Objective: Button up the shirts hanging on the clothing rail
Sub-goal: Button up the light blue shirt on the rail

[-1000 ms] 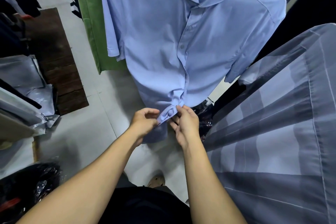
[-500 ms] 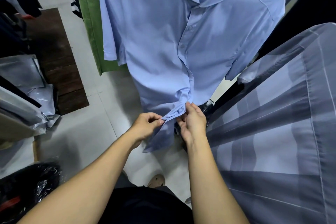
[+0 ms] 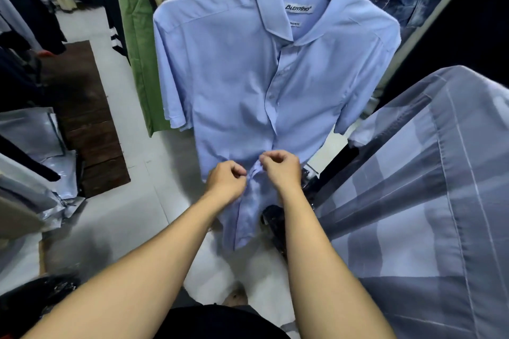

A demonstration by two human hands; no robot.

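As left hand (image 3: 225, 181) and right hand (image 3: 281, 170) pinch its placket (image 3: 254, 172), the shirt's (image 3: 234, 77) label (image 3: 298, 8) reads "BLENTINO".

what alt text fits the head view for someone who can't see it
A person's left hand and right hand pinch the lower front of a hanging light blue shirt, whose front is closed above them. A green garment hangs behind it, a grey striped shirt at right.

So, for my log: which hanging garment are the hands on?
The light blue shirt: left hand and right hand pinch its front, not the green garment or grey striped fabric.
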